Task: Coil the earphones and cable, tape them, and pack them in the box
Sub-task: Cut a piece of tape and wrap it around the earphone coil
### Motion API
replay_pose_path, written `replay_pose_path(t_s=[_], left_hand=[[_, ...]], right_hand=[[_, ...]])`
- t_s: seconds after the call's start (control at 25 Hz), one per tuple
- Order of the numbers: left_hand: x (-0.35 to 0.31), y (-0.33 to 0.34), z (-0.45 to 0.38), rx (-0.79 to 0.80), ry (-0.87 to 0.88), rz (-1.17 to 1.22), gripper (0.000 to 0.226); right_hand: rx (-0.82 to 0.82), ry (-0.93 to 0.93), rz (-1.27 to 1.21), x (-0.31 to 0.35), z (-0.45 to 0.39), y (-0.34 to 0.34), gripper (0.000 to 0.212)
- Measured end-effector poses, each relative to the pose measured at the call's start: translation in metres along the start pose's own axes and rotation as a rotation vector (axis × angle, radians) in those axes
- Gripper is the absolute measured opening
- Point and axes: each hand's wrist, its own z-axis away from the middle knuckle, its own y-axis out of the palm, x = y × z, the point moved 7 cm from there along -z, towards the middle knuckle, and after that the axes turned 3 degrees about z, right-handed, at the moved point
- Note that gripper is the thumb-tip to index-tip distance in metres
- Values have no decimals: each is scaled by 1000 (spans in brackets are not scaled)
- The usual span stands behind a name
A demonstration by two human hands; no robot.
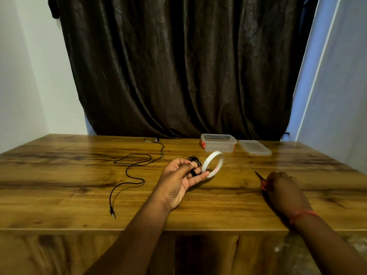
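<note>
Head view. Risk: coiled earphones [193,162] pinched in the left hand [179,176] could spring loose, since the same fingers [199,178] also prop the white tape roll [212,164]; a slip drops both. Left palm faces up, raised over the table [59,175], nearer the person than the clear box [218,145]. Right hand [284,188] rests knuckles-up right of the roll, closed round orange-handled scissors [260,178], blade pointing toward it. Black cable [129,171] lies uncoiled, well left of the box; lid [255,147] just right of it.
</note>
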Motion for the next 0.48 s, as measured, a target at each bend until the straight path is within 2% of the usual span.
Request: replay_pose_path(t_s=[0.2, 0.28, 0.4, 0.48], left_hand=[[-6, -5, 4, -61, 9, 63, 16], [-8, -7, 4, -87, 23, 70, 16], [-8, -10, 3, -107, 33, 66, 15], [-8, -11, 2, -124, 36, 55, 15]], right_hand=[[70, -65, 8, 14, 8, -9, 13], [167, -62, -12, 21, 10, -14, 12], [305, -150, 108, 41, 18, -13, 14], [321, -195, 156, 56, 23, -9, 14]])
